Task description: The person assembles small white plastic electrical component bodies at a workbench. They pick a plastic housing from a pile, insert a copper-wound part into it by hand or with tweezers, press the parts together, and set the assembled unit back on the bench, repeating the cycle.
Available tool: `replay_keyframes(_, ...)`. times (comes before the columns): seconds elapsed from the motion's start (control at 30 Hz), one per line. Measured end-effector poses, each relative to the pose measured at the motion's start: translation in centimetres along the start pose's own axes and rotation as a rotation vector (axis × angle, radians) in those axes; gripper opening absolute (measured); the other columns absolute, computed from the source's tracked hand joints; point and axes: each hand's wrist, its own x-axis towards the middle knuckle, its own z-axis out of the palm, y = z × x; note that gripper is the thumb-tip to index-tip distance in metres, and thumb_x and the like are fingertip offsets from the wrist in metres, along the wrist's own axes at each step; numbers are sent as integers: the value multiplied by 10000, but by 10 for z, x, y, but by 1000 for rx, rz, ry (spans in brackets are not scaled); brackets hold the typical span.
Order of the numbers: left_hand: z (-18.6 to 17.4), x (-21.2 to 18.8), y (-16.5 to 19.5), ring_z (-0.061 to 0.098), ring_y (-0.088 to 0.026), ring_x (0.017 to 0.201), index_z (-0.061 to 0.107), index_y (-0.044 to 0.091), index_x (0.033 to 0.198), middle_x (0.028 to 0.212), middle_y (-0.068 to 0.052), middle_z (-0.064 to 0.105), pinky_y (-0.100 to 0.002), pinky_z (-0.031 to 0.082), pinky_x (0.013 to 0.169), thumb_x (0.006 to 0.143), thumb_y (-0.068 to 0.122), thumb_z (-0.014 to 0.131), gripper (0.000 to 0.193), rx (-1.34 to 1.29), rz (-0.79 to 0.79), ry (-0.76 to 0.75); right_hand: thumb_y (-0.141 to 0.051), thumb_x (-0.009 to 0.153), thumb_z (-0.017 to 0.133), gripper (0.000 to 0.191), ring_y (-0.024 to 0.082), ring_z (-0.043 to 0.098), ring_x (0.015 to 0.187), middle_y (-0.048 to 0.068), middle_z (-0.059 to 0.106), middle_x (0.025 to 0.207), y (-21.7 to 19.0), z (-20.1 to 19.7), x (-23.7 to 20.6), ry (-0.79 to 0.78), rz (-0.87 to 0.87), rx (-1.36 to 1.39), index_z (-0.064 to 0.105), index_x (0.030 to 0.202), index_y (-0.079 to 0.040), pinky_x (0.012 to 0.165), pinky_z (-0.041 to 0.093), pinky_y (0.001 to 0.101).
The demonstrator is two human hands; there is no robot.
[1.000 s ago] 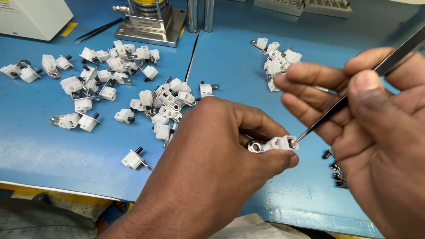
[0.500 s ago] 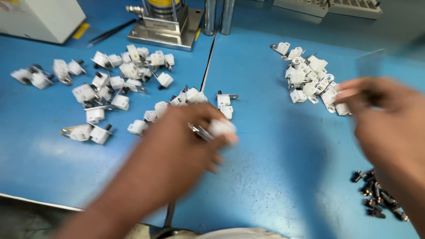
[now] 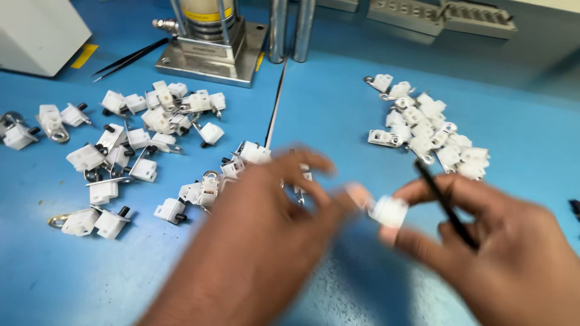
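Head cam: white part (image 3: 388,211) betw. hands (axis blurred)

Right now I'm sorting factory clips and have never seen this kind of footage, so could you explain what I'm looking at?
This is one view from a camera worn on a person's head, looking down at their own two bare hands over a blue worktable. The left hand and right hand are blurred by motion. Between them is a small white plastic part; the blur hides which fingers grip it. The right hand also holds thin black tweezers. Two piles of similar white parts lie on the table, a larger one on the left and a smaller one on the right. A metal press base stands behind.
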Motion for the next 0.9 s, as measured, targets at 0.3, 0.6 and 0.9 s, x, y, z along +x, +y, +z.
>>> replay_keyframes(0.3, 31, -55, -15, 729, -122, 729, 817, 12, 916, 794, -70, 793, -281, 626, 670, 804, 255, 860, 272, -263, -22, -361, -347, 842, 785, 322, 159, 737, 878, -13, 723, 1089, 97, -37, -27, 142, -54, -468, 789, 1141, -228, 820, 595, 361)
replay_keyframes(0.6, 50, -87, 17, 683, -120, 733, 816, 47, 973, 794, -13, 733, -316, 588, 704, 836, 285, 824, 276, -208, 18, -288, -424, 918, 705, 265, 132, 785, 839, -129, 772, 1083, 92, -62, -20, -117, -62, -982, 805, 1136, -311, 821, 629, 302)
replay_keyframes(0.9, 56, -108, 25, 695, -120, 698, 839, 163, 1025, 737, -18, 805, -323, 592, 667, 812, 290, 792, 252, 35, 116, -3, -218, 855, 797, 287, 163, 316, 373, 169, 552, 605, 33, -68, -64, -202, 90, 235, 698, 997, 11, 357, 236, 356)
